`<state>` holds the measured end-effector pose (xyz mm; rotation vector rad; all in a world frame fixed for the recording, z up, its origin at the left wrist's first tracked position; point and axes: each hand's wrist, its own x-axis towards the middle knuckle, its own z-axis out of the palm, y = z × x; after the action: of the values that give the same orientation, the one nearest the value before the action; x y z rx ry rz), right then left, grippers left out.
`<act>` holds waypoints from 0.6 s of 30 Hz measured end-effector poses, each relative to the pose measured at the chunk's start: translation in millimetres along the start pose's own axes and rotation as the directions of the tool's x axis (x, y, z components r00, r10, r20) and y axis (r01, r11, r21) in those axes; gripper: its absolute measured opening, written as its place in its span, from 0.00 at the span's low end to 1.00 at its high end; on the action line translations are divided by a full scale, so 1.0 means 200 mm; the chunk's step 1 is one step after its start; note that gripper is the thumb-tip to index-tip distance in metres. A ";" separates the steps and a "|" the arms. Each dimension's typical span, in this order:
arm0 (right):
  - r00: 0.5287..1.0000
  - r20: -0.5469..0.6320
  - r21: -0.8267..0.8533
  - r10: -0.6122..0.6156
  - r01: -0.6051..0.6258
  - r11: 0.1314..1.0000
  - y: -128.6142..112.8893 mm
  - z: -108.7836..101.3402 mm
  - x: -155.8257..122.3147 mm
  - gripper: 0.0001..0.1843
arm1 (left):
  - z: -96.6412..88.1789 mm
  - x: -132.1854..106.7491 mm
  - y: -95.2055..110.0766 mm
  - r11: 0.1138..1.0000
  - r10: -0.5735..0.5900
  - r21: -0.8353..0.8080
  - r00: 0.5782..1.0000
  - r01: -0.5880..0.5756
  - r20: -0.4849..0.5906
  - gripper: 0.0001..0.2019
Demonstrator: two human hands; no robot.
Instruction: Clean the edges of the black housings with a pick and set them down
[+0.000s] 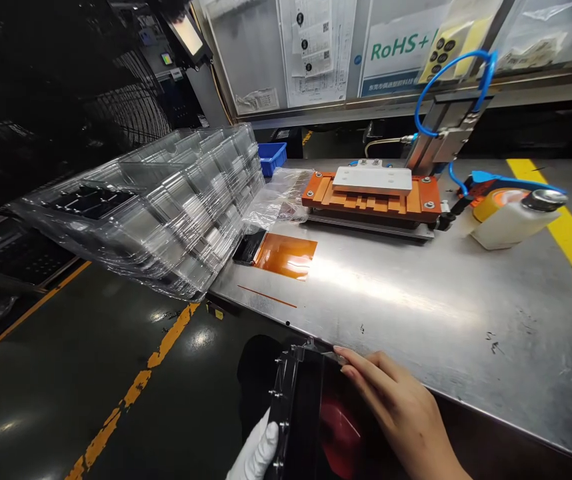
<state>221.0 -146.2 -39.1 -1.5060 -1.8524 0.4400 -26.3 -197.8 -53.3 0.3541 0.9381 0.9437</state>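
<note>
A black flat part point(311, 413) with small metal pins along its edge and a dark red sheen sits low in front of me, below the table's near edge. My left hand point(256, 453), in a white glove, grips its lower left edge from underneath. My bare right hand point(401, 413) lies over the part's right side, fingers curled with the fingertips at its top corner, where a bit of clear film point(323, 350) sticks up.
A steel table point(416, 293) carries an orange press fixture point(371, 193) with a white block, blue air hoses point(446, 73), a white bottle point(511, 223), an amber film sheet point(286, 255) and a clear bag point(279, 197). Stacked clear plastic trays point(166, 207) overhang the table's left end.
</note>
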 end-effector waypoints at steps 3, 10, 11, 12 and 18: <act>0.999 0.004 0.000 0.033 -0.033 0.999 0.00 0.01 -0.02 0.18 | 0.06 0.03 0.02 0.992 0.056 0.113 0.998 -0.054 -0.016 0.23; 0.997 -0.037 0.048 0.065 -0.063 0.997 -0.02 0.05 -0.04 0.17 | 0.15 0.05 0.05 0.962 0.099 0.262 0.994 -0.083 -0.048 0.18; 0.998 -0.039 0.048 0.054 -0.052 0.997 -0.03 0.05 -0.04 0.17 | 0.15 0.05 0.05 0.958 0.097 0.277 0.993 -0.077 -0.060 0.18; 0.998 -0.042 0.048 0.040 -0.038 0.998 -0.03 0.06 -0.05 0.17 | 0.14 0.05 0.06 0.954 0.096 0.290 0.993 -0.072 -0.070 0.19; 0.995 -0.037 0.064 -0.089 0.092 0.994 -0.09 0.10 -0.08 0.17 | 0.10 0.05 0.12 0.920 0.100 0.391 0.984 -0.035 -0.146 0.22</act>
<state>195.6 -163.3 -46.8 -1.3724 -1.8534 0.4249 -20.1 -173.0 -32.4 0.6562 1.2756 0.8553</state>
